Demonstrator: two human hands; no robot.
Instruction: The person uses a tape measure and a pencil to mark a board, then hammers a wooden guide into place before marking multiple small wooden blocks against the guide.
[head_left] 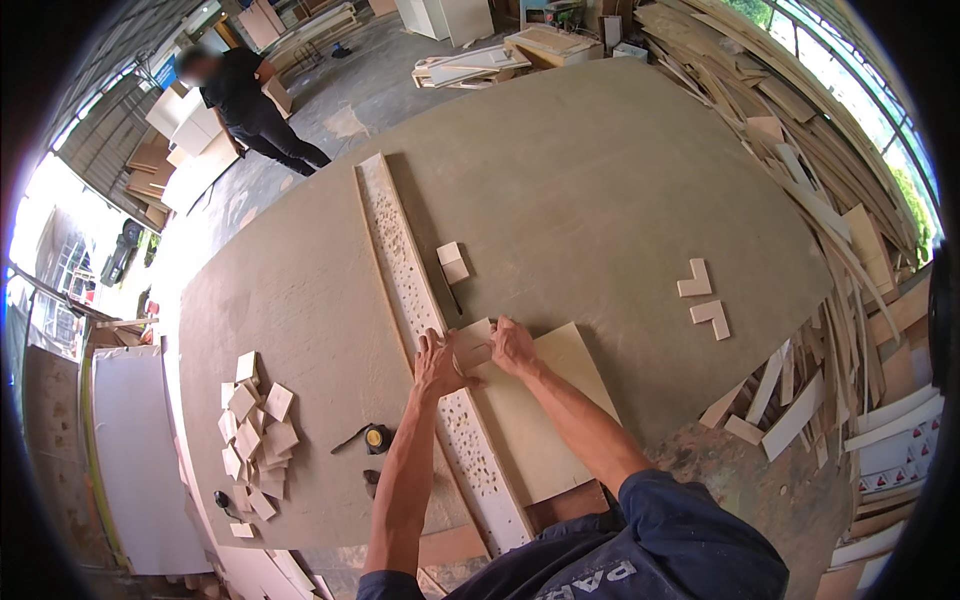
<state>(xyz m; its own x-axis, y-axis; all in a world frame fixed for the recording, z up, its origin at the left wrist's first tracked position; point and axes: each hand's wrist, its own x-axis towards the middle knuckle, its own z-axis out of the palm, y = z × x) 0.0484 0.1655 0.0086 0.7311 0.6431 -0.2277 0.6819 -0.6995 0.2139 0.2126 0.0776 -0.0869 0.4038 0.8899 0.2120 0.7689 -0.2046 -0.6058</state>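
Observation:
Both hands meet at a small flat piece of light wood (472, 345) beside a long white strip board (395, 240) speckled with holes. My left hand (437, 365) is closed on the piece's left side, its fingertips over the strip's edge. My right hand (514, 345) pinches the piece's right edge. Part of the piece is hidden by the fingers. Under my right forearm lies a larger pale wooden panel (545, 430), along the strip's right side. Just beyond the hands rest a small pair of wooden blocks (453, 262) and a thin dark stick-like tool (456, 300).
Left of the strip, a heap of square wooden blocks (255, 430) lies near a tape measure (377, 438). Two L-shaped wooden pieces (693, 278) sit on the right of the large table (600, 150). Scrap wood (800, 150) is stacked beyond. A person (255, 100) stands past the far-left edge.

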